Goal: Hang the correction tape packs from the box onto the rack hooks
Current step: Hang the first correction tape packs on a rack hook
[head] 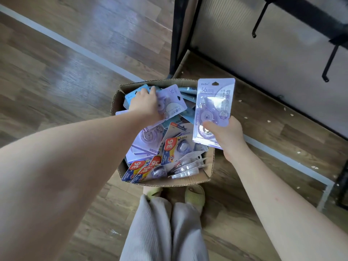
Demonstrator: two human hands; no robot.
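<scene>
Left arm stretched down into box, left hand gripping a purple pack atop the pile. Right hand pinches upright purple correction tape pack above box's right edge.

The right hand gripped a purple pack upright, its thumb across the lower blister. The left hand reached into the box, fingers curled over another pack beneath them.
</scene>
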